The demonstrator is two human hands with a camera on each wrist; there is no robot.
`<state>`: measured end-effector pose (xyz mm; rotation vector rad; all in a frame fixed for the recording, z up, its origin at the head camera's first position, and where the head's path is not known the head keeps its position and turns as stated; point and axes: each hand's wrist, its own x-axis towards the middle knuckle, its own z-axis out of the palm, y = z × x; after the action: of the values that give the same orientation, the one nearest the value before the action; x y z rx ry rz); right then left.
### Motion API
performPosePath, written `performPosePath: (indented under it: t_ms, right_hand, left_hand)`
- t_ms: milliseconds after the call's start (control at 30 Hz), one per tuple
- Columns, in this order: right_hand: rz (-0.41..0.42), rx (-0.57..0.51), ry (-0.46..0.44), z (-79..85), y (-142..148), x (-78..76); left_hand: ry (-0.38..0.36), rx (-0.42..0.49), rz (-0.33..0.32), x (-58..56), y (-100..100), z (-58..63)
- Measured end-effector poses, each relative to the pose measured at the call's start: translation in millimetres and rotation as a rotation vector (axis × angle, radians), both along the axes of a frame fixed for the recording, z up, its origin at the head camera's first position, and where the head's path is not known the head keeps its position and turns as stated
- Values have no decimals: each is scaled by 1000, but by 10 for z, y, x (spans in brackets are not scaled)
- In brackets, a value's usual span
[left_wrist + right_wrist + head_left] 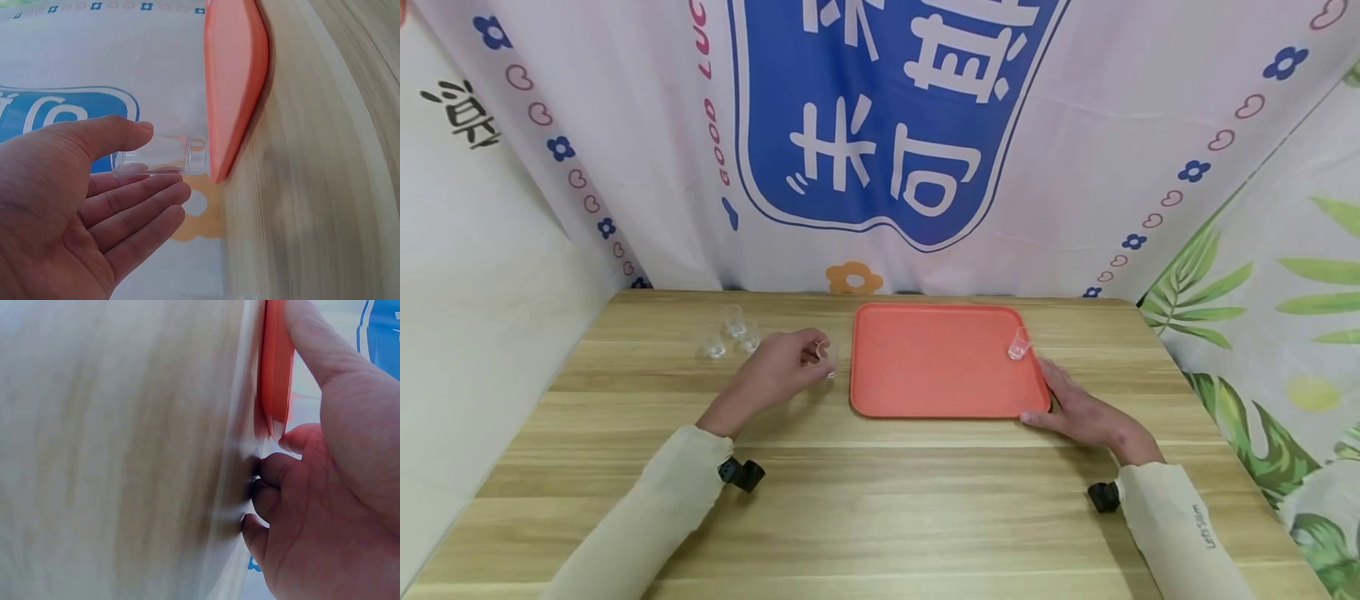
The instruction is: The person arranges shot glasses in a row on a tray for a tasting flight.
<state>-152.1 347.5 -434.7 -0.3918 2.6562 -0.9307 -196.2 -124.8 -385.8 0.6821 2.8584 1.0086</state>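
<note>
Between thumb and fingers my left hand (777, 367) holds a small clear shot glass (164, 156), a little left of the red tray (936, 362). In the left wrist view the glass lies sideways to the camera, its thick base toward the tray, with the other fingers extended. My right hand (1084, 414) rests at the tray's near right corner, thumb along the front edge and fingers along the right side. Another shot glass (1018, 344) stands on the tray near its right rim. Behind my left hand, a group of three shot glasses (734, 323) stands on the table.
The wooden table (880, 517) ends at the back against a printed cloth (1045, 208) with a blue emblem. A leaf-patterned cloth (1300, 333) hangs along the right side. Black wrist cameras (741, 474) sit at both cuffs.
</note>
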Motion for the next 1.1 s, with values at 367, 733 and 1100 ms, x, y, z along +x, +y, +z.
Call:
performPosePath:
  t_ms: [367,733,1100]
  right_hand:
    - [-2,17,-10,17,-13,17]
    - [-14,7,-29,3,17,4]
    - [3,-11,-1,-19,10,9]
  left_hand:
    - [5,1,-22,-92,294,-35]
    - [45,-28,-36,-154,626,-100]
    - [86,-51,-86,-175,946,-163]
